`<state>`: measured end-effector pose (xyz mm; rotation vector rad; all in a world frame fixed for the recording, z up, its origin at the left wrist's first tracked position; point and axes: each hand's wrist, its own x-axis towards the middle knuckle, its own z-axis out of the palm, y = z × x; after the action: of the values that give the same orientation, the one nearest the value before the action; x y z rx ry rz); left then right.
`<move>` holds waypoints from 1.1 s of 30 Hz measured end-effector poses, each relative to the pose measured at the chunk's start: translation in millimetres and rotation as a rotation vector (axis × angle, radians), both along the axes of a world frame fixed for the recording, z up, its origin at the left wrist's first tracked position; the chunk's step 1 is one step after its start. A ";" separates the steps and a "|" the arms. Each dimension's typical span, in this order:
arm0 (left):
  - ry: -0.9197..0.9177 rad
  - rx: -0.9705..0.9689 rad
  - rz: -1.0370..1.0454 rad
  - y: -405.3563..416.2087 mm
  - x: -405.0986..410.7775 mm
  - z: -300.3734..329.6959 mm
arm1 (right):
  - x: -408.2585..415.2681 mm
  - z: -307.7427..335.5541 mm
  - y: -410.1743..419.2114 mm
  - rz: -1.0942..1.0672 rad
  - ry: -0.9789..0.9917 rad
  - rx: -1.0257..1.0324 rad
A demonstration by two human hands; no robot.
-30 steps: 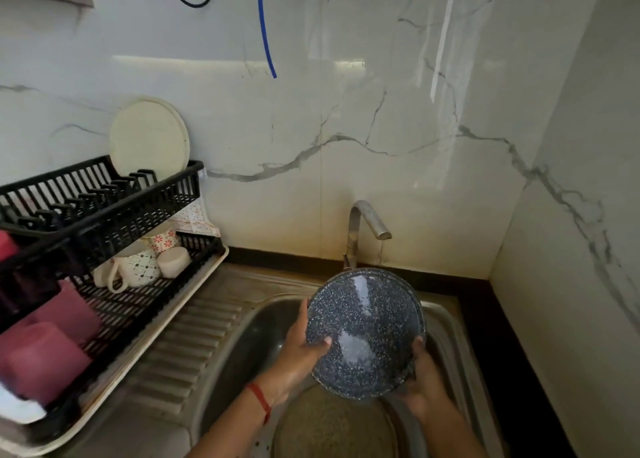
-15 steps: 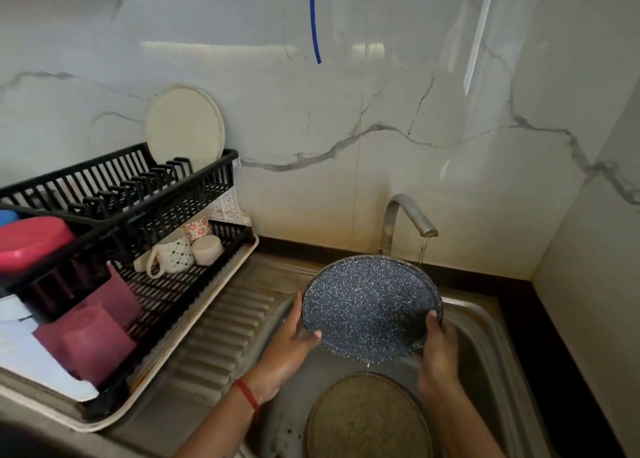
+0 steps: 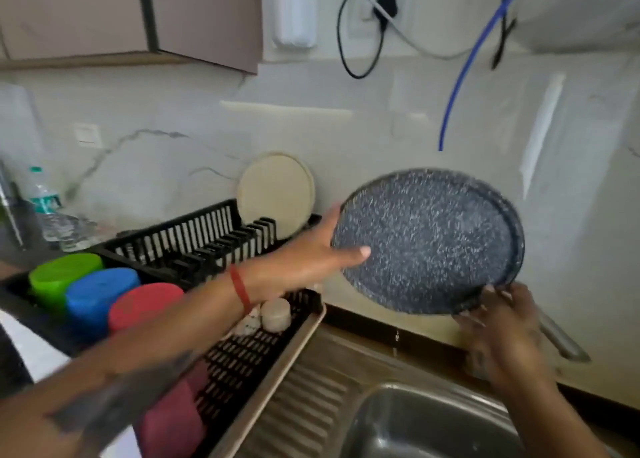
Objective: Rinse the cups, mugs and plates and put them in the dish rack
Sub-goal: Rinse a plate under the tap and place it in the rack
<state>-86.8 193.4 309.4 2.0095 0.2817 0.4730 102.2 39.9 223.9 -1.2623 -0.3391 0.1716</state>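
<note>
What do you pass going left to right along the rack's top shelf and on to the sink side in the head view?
green cup → blue cup → red cup → cream plate → speckled plate → right hand

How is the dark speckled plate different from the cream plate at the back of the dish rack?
The speckled plate is dark grey with white flecks; the cream plate is plain and pale. The speckled plate is held in the air by the left hand and right hand, tilted, with water dripping below it; the cream plate stands on edge in the dish rack, by the wall. The speckled plate looks larger, though it is closer. Both are round.
</note>
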 end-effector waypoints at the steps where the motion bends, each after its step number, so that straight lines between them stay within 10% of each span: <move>1: 0.009 0.051 0.014 14.7 -5.6 15.3 | -2.4 11.2 15.6 0.037 -0.042 0.009; 17: -0.110 -0.239 0.505 298.0 -34.7 42.4 | -17.7 73.0 328.1 0.142 -0.486 -0.289; 33: -0.012 -0.124 0.516 366.5 -28.6 13.0 | -26.3 37.3 357.8 0.087 -0.674 -0.357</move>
<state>-115.4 559.9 322.4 1.8017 0.8119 0.7675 75.9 397.7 261.2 -1.6411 -0.9768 -0.1352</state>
